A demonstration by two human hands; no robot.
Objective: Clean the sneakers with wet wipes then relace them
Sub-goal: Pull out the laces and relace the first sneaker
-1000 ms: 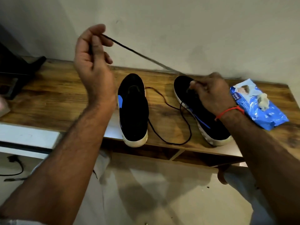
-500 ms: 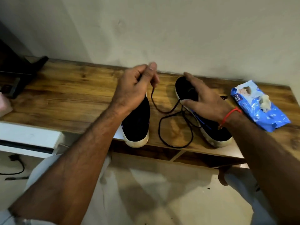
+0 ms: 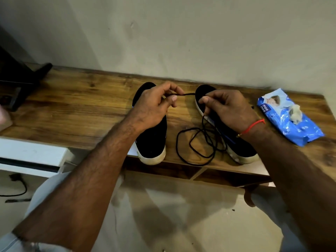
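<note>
Against a pale plaster wall, a glossy wood-grain shelf (image 3: 72,110) carries two black fabric sneakers with scuffed white rubber toes, the left sneaker (image 3: 152,140) and the right sneaker (image 3: 236,144) standing apart. Between them the left hand (image 3: 152,106) and right hand (image 3: 227,108) each pinch a thin black lace (image 3: 183,94), a short span taut, the rest coiled loosely. Relacing probably goes best by finding the tip and evening both ends first; a crinkly blue wipes pack (image 3: 289,117) lies further right.
</note>
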